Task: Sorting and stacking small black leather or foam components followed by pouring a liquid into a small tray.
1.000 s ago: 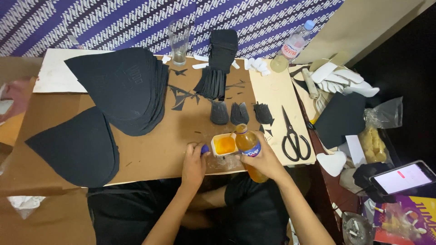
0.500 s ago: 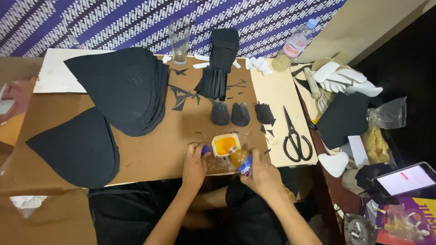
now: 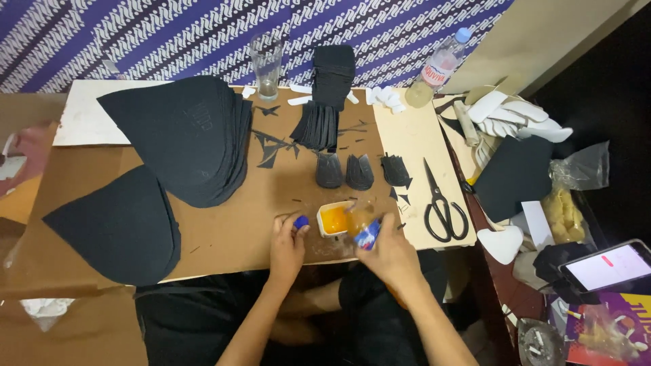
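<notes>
**Now: bottle tipped over a small cup**

Right now the right hand (image 3: 393,254) is wrapped around one small bottle (image 3: 363,227) of orange liquid, tilted so its mouth hangs over the cup (image 3: 333,219), which lies just beyond the fingertips and already holds orange liquid. The left hand (image 3: 288,247) sits just beside the cup's other side, fingers curled narrow, pinching one blue cap (image 3: 302,221) between thumb and forefinger. Both hands rest at the near edge of the brown board (image 3: 224,230).

Past the cup, farther from the fingers, stand three small black cut pieces (image 3: 358,171) in a row, and beyond them one dark stack of strips (image 3: 325,102). Off to the left hand's side lie two piles of large black curved sheets (image 3: 183,135), one near, one farther. To the right hand's side lies one pair of scissors (image 3: 441,203), well apart from the fingers. At the far edge stand one empty glass (image 3: 266,64) and one clear water bottle (image 3: 441,68). One phone (image 3: 607,266) lies far right, screen lit.
</notes>
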